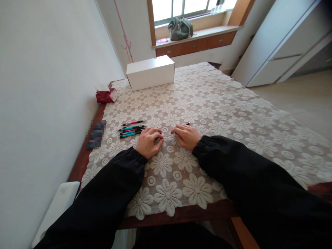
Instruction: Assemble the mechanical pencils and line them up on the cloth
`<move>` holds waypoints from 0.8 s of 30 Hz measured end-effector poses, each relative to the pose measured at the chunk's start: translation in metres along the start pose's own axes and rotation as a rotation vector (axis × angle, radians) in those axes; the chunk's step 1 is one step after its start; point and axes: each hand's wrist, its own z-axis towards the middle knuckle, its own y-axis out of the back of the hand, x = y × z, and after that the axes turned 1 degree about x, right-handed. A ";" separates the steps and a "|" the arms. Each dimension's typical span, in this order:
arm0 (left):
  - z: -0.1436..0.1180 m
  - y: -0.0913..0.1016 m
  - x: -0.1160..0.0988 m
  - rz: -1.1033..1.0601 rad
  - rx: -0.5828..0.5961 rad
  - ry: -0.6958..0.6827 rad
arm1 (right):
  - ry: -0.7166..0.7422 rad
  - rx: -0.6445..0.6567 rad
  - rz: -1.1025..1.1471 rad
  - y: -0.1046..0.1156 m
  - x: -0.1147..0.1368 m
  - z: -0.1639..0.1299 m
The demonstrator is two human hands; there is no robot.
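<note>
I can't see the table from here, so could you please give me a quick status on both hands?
Left hand and right hand both closed on one pen, low over the tablecloth. Pen pile just left. Nothing obstructing.

Long black sleeves [109,193], gathered elastic cuffs, bare hands

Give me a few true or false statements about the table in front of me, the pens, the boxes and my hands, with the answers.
1. Both hands, the left hand and the right hand, rest on the lace tablecloth. True.
2. The pens lie right of the right hand. False: they lie left of the left hand.
3. The white box stands at the table's far end. True.
4. The red tissue box sits on the white box. False: it sits on the table near the wall.
</note>
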 end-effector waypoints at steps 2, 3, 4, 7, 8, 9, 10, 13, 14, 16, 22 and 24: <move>0.000 0.001 0.000 0.008 0.014 0.006 | 0.006 0.012 -0.026 0.000 0.000 0.001; -0.001 0.001 -0.001 0.010 0.023 0.007 | 0.014 0.017 -0.036 0.000 0.000 0.001; -0.001 0.002 -0.001 0.013 0.031 0.009 | 0.019 0.019 -0.043 0.000 0.000 0.001; -0.001 0.003 -0.003 0.019 0.047 0.019 | 0.037 0.024 -0.036 0.000 0.001 0.001; -0.001 0.004 -0.003 0.021 0.051 0.022 | 0.042 0.027 -0.028 0.000 0.001 0.001; -0.001 0.004 -0.004 0.023 0.053 0.024 | 0.046 0.032 -0.019 0.000 0.001 0.001; -0.001 0.004 -0.004 0.025 0.051 0.027 | 0.050 0.036 -0.011 0.000 0.000 0.001; -0.001 0.005 -0.005 0.029 0.041 0.029 | 0.058 0.046 -0.001 0.000 -0.001 0.002; -0.001 0.005 -0.005 0.030 0.040 0.030 | 0.062 0.047 0.000 0.000 -0.001 0.002; -0.001 0.005 -0.006 0.030 0.038 0.034 | 0.073 0.048 0.001 0.000 -0.001 0.002; -0.001 0.004 -0.004 0.014 0.034 0.011 | 0.085 0.050 0.017 -0.001 -0.001 0.002; -0.001 0.004 -0.003 0.013 0.040 0.006 | 0.087 0.051 0.020 -0.001 -0.001 0.002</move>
